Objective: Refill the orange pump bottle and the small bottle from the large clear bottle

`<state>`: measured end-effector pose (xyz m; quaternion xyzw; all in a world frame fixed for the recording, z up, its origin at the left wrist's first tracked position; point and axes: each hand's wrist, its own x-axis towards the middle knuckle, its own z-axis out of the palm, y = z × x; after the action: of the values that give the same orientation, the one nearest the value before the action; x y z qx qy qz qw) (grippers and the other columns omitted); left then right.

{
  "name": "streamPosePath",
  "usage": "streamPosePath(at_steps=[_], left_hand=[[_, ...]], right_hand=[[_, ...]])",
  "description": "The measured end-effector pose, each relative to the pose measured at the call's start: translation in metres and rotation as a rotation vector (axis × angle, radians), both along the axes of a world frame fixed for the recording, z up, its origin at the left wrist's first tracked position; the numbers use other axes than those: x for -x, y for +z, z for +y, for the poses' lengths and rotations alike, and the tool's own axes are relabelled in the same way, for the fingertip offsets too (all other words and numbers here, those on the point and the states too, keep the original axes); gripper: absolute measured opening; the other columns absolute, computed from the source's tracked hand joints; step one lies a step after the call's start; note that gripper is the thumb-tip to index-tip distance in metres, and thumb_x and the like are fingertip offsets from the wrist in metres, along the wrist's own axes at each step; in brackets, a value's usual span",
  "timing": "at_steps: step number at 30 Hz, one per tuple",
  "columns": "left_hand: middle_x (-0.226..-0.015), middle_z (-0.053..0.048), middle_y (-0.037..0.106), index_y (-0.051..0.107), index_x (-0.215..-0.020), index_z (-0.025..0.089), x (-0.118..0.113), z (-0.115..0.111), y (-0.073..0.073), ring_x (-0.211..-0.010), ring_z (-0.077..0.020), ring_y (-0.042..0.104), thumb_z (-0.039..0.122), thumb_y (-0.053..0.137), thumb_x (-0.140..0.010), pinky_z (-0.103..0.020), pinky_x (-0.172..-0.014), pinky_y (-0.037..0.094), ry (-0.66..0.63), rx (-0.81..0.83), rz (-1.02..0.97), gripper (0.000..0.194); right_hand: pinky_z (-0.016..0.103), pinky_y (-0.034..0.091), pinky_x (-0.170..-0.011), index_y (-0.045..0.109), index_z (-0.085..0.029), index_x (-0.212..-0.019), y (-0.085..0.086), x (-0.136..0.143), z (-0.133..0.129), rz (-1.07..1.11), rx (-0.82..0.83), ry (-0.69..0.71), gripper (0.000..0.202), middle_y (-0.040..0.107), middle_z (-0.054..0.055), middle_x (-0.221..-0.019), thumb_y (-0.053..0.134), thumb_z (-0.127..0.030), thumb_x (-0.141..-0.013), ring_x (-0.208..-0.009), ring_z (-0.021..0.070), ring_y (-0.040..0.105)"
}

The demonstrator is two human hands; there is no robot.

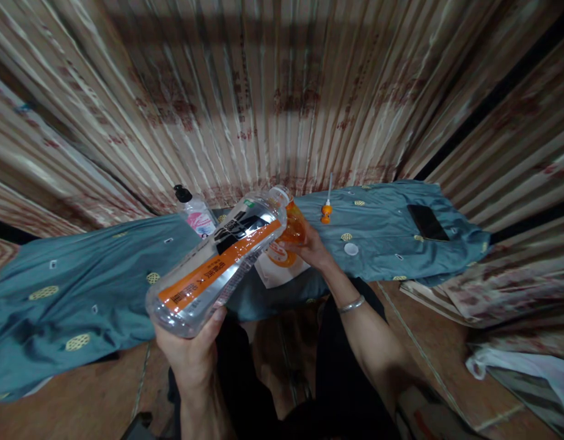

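My left hand (190, 351) is closed around the base of a large clear bottle (201, 275) with an orange and black label. The bottle tilts up and to the right, its open-looking neck against the top of an orange bottle (293, 226). My right hand (316, 244) wraps around that orange bottle, which stands over a white sheet (288, 278) with an orange print. Whether liquid passes between the two cannot be made out. An orange pump top (326, 212) with a thin tube stands behind, to the right. A small white cap (351, 249) lies nearby.
A narrow surface under a teal patterned cloth (121, 275) runs across in front of me. A clear bottle with a black pump (197, 214) stands at the back left. A dark phone-like slab (427, 222) lies right. Striped curtains (272, 91) hang close behind.
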<state>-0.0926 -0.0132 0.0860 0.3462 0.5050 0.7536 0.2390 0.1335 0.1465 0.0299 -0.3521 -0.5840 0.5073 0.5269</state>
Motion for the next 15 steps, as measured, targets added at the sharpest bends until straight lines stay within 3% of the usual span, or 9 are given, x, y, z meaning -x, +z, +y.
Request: streamPosePath(at_steps=[15], left_hand=[[-0.107,-0.006,0.071,0.066,-0.119,0.019,0.0012,-0.0003,-0.0016,-0.085,-0.0218,0.071,0.04,0.1,-0.053,-0.036,-0.074,0.063,-0.012,0.041,0.053,0.077]], right_hand=[[0.053,0.05,-0.12,0.06,-0.029,-0.138,-0.0004,0.0002,0.0005,0.01,0.006,-0.016,0.089,0.072,0.008,-0.138,0.098,-0.055,-0.062,-0.133,0.0331,0.066]])
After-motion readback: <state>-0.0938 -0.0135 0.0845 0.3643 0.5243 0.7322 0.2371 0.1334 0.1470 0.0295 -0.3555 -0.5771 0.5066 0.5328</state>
